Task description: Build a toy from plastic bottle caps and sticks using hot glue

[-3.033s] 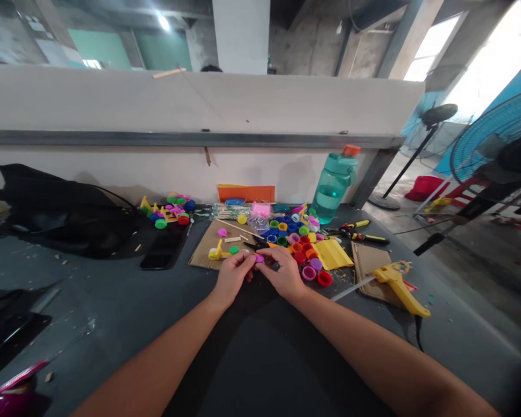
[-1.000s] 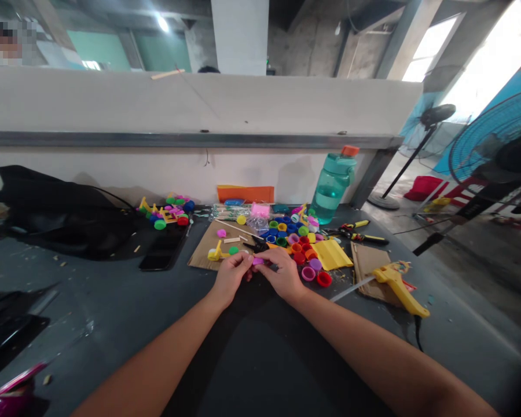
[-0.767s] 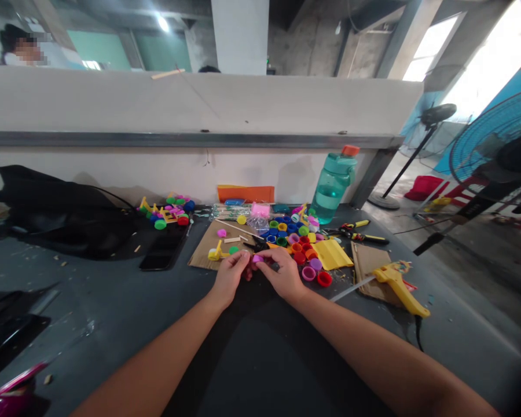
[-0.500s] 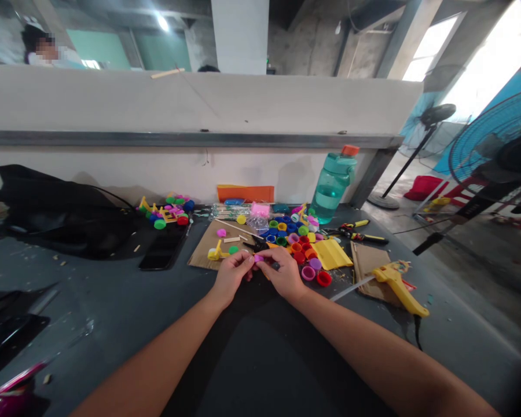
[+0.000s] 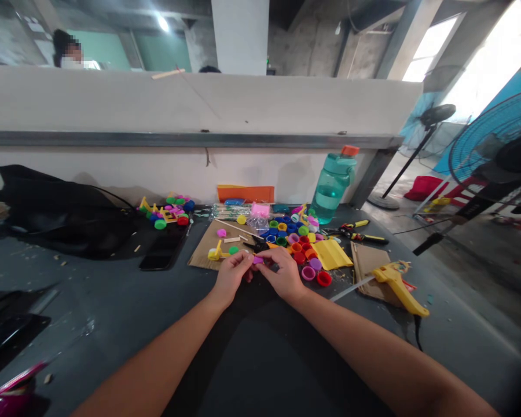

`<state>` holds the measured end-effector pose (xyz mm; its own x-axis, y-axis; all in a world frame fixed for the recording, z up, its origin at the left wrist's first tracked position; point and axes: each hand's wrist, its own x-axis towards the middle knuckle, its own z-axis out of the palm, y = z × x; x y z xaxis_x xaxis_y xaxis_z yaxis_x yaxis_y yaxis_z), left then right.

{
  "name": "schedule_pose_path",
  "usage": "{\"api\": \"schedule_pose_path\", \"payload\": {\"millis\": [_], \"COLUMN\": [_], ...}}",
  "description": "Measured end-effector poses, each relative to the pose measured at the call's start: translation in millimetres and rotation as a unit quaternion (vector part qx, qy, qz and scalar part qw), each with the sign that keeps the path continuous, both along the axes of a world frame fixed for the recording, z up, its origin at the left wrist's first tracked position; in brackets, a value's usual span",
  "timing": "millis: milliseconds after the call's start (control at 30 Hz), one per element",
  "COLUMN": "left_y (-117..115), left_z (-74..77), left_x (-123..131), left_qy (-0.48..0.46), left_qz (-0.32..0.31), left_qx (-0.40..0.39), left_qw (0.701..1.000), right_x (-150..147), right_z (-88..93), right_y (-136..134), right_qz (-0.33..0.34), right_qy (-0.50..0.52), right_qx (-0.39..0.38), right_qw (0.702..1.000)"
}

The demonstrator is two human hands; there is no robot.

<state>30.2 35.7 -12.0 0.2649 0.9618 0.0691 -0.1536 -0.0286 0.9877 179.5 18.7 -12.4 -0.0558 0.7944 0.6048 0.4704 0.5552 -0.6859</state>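
Between the fingertips of both hands is a small purple-pink piece (image 5: 257, 260); its exact kind is too small to make out. My left hand (image 5: 233, 273) pinches it from the left, and my right hand (image 5: 283, 273) pinches it from the right. Just beyond the fingers, black-handled scissors or a similar cutter (image 5: 257, 244) lie partly hidden. A yellow piece with a white wheel-like cap (image 5: 217, 251) and a green cap (image 5: 233, 250) rest on the cardboard sheet (image 5: 202, 255). Several coloured bottle caps (image 5: 299, 248) spread out beside my right hand.
A yellow glue gun (image 5: 397, 284) lies at the right on cardboard, its cord hanging toward me. Pliers (image 5: 360, 231) and a teal water bottle (image 5: 331, 188) stand or lie behind. Leftward are a phone (image 5: 161, 252), a black bag (image 5: 65, 214) and colourful assembled pieces (image 5: 169, 211).
The small piece has turned slightly between my fingers and shows more of its surface. My hands stay in nearly the same place. A person in the background has moved right.
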Motion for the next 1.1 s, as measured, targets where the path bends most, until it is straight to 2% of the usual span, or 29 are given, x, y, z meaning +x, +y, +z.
{"api": "schedule_pose_path", "payload": {"millis": [367, 700, 800, 967, 1100], "left_y": [-0.4, -0.5, -0.4, -1.1, -2.2], "left_z": [0.9, -0.6, -0.1, 0.7, 1.0], "left_x": [-0.9, -0.1, -0.5, -1.1, -0.7], "left_qy": [0.019, 0.022, 0.021, 0.038, 0.053], "left_qz": [-0.016, -0.022, -0.01, -0.005, -0.002], "left_qx": [0.021, 0.008, 0.011, 0.036, 0.041], "left_qw": [0.999, 0.999, 1.0, 0.999, 0.998], "right_x": [0.1, -0.5, -0.4, -0.4, -0.7], "right_z": [4.2, 5.9, 4.8, -0.5, -3.8], "right_y": [-0.5, -1.5, -1.5, 0.4, 2.2], "right_qz": [0.027, 0.021, 0.022, 0.005, -0.004], "right_qy": [-0.012, -0.007, -0.001, 0.053, 0.065], "right_qx": [0.024, 0.021, 0.002, -0.075, -0.078], "right_qw": [0.999, 1.0, 1.0, 0.996, 0.995]}}
